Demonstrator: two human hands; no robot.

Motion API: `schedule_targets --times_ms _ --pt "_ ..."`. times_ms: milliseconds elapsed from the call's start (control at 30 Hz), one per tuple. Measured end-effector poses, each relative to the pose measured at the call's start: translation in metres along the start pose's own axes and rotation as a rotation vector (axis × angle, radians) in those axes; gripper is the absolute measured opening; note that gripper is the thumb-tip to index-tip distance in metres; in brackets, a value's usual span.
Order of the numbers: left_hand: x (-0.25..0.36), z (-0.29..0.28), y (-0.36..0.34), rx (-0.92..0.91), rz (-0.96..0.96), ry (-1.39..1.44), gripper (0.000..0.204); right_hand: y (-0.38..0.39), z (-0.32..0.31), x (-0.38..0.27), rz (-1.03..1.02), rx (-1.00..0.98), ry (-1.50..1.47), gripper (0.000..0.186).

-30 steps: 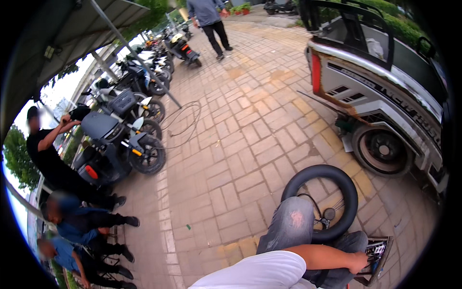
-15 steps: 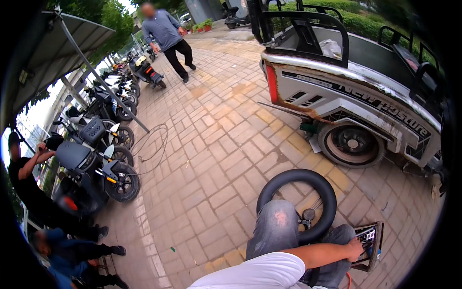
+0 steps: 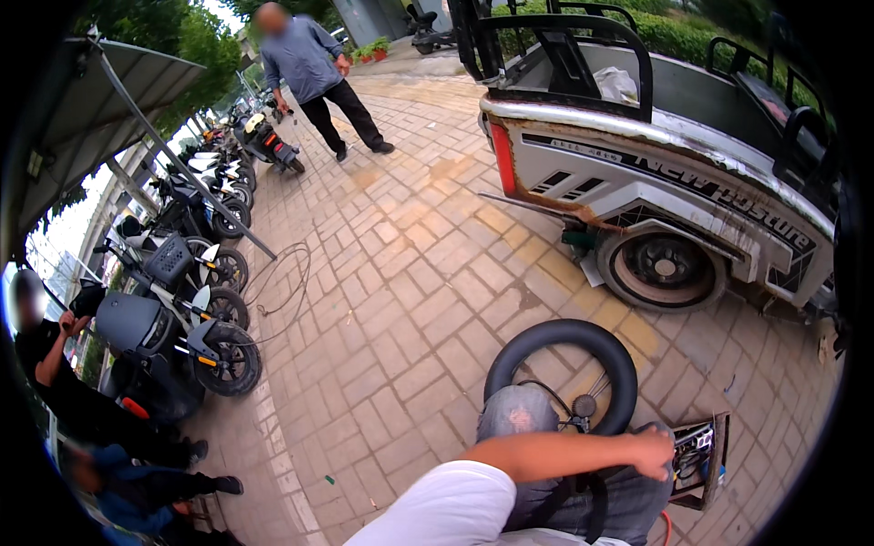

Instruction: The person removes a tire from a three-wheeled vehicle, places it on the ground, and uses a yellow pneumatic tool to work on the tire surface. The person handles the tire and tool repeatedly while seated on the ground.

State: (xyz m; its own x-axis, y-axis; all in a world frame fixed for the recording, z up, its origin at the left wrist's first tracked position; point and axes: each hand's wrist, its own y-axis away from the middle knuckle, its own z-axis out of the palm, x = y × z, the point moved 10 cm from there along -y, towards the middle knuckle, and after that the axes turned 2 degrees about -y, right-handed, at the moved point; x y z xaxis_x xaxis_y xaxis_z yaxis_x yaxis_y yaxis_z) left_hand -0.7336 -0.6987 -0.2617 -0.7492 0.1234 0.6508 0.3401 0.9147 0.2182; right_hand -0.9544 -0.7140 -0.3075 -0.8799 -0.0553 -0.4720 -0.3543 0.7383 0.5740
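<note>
My left hand (image 3: 654,452) hovers over my right knee, beside the tool box. Its fingers are curled downward; what they hold, if anything, is hidden. The open tool box (image 3: 726,435) is a shallow, worn tray on the paving at my right, with several metal tools (image 3: 694,448) inside. In front of my knees is a thick black tyre (image 3: 513,350) with a round metal part (image 3: 584,406) near its middle. A thin dark cable (image 3: 546,391) curves inside the ring. My knees hide the tyre's near side. My right hand is out of view.
A rusty white cargo tricycle (image 3: 583,164) stands at the far right. Parked scooters (image 3: 228,357) line the left, with a loose cable loop (image 3: 296,282) on the paving. A person in a grey-blue shirt (image 3: 305,59) is ahead; two more people (image 3: 118,491) are at left.
My left hand has come out of the tool box and back leftward over my right knee. The person ahead has changed stride. The tyre stays in place.
</note>
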Motion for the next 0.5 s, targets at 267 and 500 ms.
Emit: schedule_targets --times_ms 267,500 --pt "-0.092 -0.098 0.071 0.329 -0.263 0.104 0.042 0.049 0.015 0.017 -0.14 -0.422 0.236 0.036" --pt "-0.081 -0.124 0.086 0.476 -0.233 0.078 0.035 0.163 -0.14 -0.309 -1.467 -0.043 -1.058 0.014"
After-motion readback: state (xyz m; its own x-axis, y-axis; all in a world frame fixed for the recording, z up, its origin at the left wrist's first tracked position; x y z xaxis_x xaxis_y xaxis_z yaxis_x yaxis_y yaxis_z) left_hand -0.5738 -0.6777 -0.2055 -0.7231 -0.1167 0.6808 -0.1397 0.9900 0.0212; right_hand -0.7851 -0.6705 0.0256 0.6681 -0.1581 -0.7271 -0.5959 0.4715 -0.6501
